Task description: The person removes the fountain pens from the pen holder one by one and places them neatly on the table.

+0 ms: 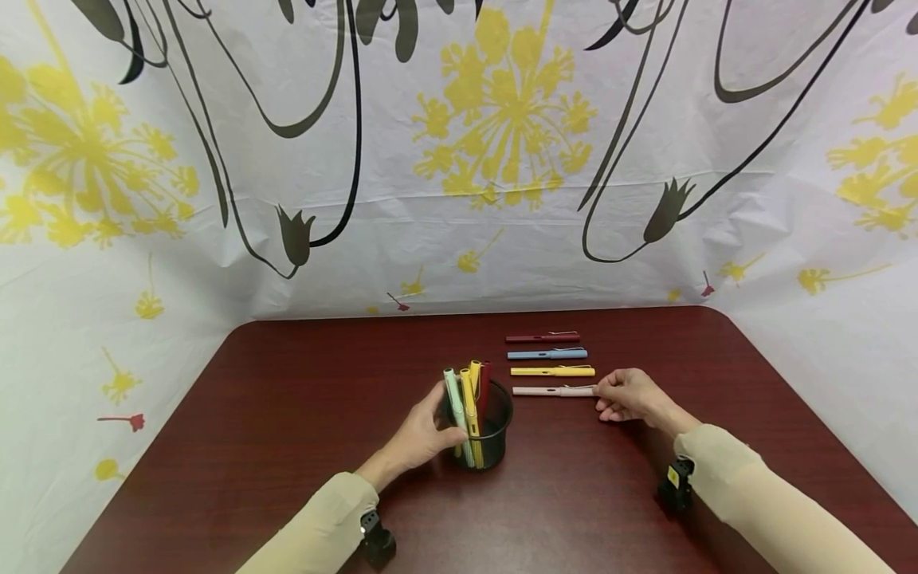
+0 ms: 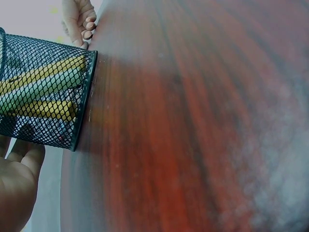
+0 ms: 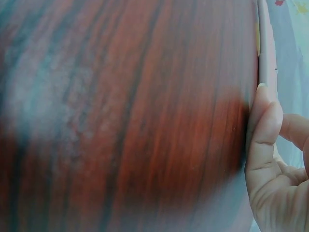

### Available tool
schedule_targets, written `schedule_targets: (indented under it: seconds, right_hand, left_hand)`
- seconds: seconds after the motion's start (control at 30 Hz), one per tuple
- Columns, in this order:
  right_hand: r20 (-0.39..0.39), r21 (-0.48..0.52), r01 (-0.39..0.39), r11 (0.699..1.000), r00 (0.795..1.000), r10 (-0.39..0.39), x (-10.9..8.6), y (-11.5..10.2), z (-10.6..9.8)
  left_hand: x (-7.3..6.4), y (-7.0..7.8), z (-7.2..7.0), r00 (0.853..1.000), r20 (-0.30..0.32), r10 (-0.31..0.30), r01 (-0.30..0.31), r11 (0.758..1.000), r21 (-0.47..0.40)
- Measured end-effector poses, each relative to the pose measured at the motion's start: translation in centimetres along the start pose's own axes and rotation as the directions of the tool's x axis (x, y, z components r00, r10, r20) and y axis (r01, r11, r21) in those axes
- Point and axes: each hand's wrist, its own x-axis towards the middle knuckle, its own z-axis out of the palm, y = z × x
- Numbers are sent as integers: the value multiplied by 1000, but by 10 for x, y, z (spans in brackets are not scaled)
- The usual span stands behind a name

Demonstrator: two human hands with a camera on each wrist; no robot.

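My left hand grips a black mesh pen cup from its left side, thumb across the front and fingers behind. Inside the cup lean a mint green pen, yellow pens and a dark red pen. To the right, my right hand pinches the right end of a white pen, which lies level along the table. In the left wrist view the mesh cup shows from the side with the pens visible through it. The right wrist view has the white pen at my fingertips.
Above the white pen, a yellow pen, a blue pen and a dark red pen lie in a row, roughly parallel. The dark red-brown table meets a white patterned cloth at its back and sides.
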Motion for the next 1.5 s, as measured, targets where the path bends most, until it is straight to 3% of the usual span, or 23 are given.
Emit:
schedule_targets:
  seconds: [1.5]
  right_hand:
    - [-29,-52,16,999,999,-17,1,-2,1]
  left_hand:
    - [0,2,0,1000,5,-8,8,1000,-5]
